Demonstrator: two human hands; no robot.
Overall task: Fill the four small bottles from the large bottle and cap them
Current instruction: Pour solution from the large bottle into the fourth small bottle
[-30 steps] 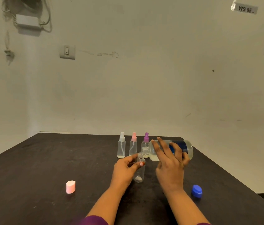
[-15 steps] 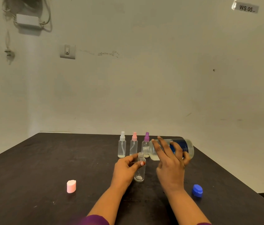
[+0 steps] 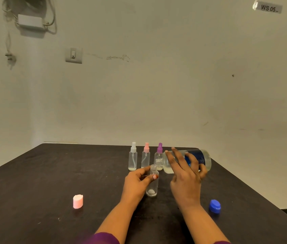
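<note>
Still mid-pour: your right grip (image 3: 186, 180) wraps the tipped large bottle (image 3: 200, 158), your left grip (image 3: 135, 184) pinches the open small bottle (image 3: 153, 186), standing near-centre on the surface (image 3: 51, 173). Nothing has shifted in a second; the fill looks barely begun.

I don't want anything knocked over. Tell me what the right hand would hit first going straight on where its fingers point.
Probably the purple-capped spray bottle: the right hand, holding the tilted large bottle, points its fingers far-left toward it. Depth is unclear from one view.

Large bottle (image 3: 203, 159) tilted toward uncapped small bottle (image 3: 152, 186)
</note>
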